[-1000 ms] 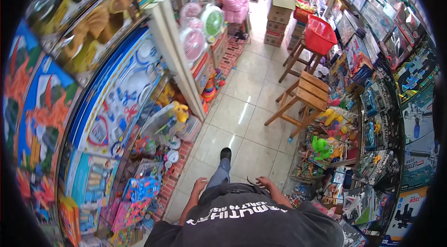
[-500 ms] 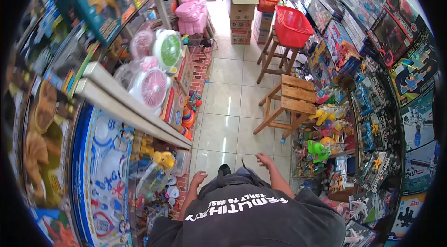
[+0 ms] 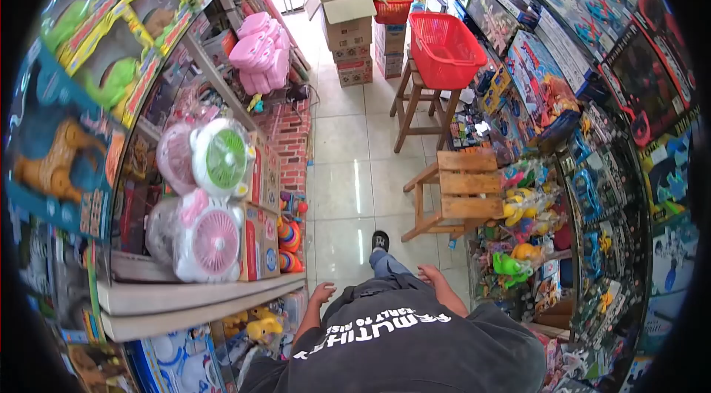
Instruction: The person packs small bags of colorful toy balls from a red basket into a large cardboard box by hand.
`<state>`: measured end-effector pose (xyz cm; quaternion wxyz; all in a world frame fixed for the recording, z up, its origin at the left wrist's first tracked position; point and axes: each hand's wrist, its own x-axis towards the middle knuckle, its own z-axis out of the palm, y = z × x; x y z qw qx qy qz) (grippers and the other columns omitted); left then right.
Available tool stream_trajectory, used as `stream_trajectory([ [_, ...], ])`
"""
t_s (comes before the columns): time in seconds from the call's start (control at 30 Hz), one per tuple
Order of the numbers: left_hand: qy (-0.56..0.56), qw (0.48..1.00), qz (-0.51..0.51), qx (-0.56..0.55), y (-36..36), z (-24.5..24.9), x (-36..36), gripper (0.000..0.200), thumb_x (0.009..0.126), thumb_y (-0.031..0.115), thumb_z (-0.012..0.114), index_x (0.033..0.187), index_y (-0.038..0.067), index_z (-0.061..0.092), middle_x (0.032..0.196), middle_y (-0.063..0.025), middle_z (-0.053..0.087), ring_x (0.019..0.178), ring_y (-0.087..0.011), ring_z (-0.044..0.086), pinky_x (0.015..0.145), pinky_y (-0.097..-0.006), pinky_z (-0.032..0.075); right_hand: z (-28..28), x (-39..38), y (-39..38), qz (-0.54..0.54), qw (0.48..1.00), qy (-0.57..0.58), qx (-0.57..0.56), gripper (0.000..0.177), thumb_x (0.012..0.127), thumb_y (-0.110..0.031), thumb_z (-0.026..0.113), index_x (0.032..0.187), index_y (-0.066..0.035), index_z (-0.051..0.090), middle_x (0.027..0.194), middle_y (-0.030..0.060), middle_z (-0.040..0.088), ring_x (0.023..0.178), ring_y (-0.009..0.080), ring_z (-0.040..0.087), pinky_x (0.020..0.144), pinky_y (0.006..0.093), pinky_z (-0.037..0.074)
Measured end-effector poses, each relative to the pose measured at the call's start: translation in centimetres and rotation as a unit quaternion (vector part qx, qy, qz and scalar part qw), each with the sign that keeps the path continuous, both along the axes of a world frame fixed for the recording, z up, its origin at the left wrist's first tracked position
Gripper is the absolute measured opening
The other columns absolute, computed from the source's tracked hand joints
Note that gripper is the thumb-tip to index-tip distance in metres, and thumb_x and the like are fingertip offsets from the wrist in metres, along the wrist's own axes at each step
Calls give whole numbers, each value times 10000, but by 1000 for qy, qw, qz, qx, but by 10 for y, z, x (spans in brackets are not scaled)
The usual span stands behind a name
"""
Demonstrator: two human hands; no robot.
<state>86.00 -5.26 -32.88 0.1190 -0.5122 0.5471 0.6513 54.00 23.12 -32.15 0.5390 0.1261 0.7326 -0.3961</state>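
My left hand (image 3: pixel 323 292) hangs beside my waist with its fingers loosely apart and holds nothing. Closest to it are the shelf on the left and a yellow toy (image 3: pixel 264 324) below that shelf's edge. On the other side, my right hand (image 3: pixel 429 274) is also empty, its fingers loosely stretched inward. A slatted wooden stool (image 3: pixel 469 184) stands in front of it, apart from the hand. One dark shoe (image 3: pixel 380 240) shows ahead on the tiles.
A red plastic basket (image 3: pixel 447 52) sits on a taller wooden stool (image 3: pixel 401 113). Farther ahead, an open cardboard box (image 3: pixel 346 29) tops stacked cartons. White fans (image 3: pixel 215 236) and boxed toys fill the left shelves. Packaged toys (image 3: pixel 511 266) line the right side of the tiled aisle (image 3: pixel 337 189).
My view has moved forward and swung a little, so the fans and left shelf appear nearer. One foot now shows stepping ahead. Both hands stay low by my waist, still empty.
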Motion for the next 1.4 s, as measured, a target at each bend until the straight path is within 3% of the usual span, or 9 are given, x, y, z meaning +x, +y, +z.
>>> stream_trajectory([
  [0.1, -61, 992, -80, -80, -27, 38, -41, 401, 756, 207, 688, 1128, 110, 575, 794, -85, 612, 667, -159, 554, 506, -310, 431, -22, -50, -32, 47, 998, 35, -22, 352, 813, -350, 602, 1008, -57, 603, 863, 75, 613, 676, 154, 570, 601, 312, 469],
  [0.2, -28, 998, 16, -51, -76, 5, -87, 345, 773, 196, 644, 1099, 101, 583, 826, -68, 619, 671, -144, 561, 498, -291, 433, -30, -111, -69, 89, 993, 33, -74, 347, 808, -341, 611, 1014, -62, 610, 839, 53, 598, 612, 135, 541, 496, 295, 427],
  [0.3, 5, 986, 154, -70, -105, 27, -148, 307, 791, 179, 596, 1087, 96, 584, 814, -55, 618, 670, -125, 557, 497, -277, 437, 34, -151, -126, 96, 993, 60, -29, 347, 805, -337, 619, 1033, -77, 587, 831, 3, 586, 586, 111, 523, 478, 272, 403],
  [0.5, 73, 989, -2, -131, -176, 69, -263, 346, 808, 196, 578, 1141, 114, 541, 888, -51, 605, 797, -145, 560, 629, -298, 449, 80, -220, -220, 88, 987, 90, -99, 343, 793, -363, 620, 1020, -111, 571, 846, -15, 586, 673, 84, 531, 520, 258, 398],
  [0.73, 46, 987, -67, -139, -273, 46, -309, 329, 793, 191, 617, 1095, 69, 572, 800, -71, 623, 648, -141, 553, 561, -282, 449, 70, -245, -265, 8, 994, 13, -111, 409, 802, -425, 591, 1090, -138, 542, 943, 9, 586, 758, 115, 554, 621, 307, 446],
  [1.03, -5, 999, -12, -40, -380, 49, -371, 349, 789, 221, 614, 1123, 134, 562, 840, -51, 621, 655, -139, 547, 500, -292, 420, 23, -303, -312, 34, 999, -30, 20, 475, 808, -440, 572, 1177, -152, 494, 1003, 41, 574, 817, 181, 562, 668, 386, 455],
  [1.17, -9, 991, -136, -7, -428, 62, -415, 358, 800, 259, 611, 1131, 132, 560, 897, -68, 629, 780, -155, 558, 603, -310, 443, 36, -339, -366, -148, 988, -1, -50, 365, 835, -353, 554, 1127, -138, 519, 988, 50, 588, 808, 177, 577, 662, 361, 457],
  [1.23, 80, 970, -173, -148, -461, 55, -427, 354, 821, 267, 591, 1140, 117, 555, 915, -70, 631, 782, -156, 564, 630, -306, 445, 56, -360, -403, -134, 987, 67, -66, 285, 851, -291, 542, 1062, -100, 549, 925, 49, 614, 782, 154, 590, 653, 301, 454],
  [1.4, 124, 979, 95, -133, -498, 77, -458, 245, 877, 200, 519, 1081, 68, 551, 863, -57, 617, 742, -126, 569, 588, -285, 438, 77, -423, -481, -115, 971, 165, -132, 255, 873, -269, 523, 1062, -100, 551, 924, 34, 626, 818, 132, 598, 679, 298, 463],
])
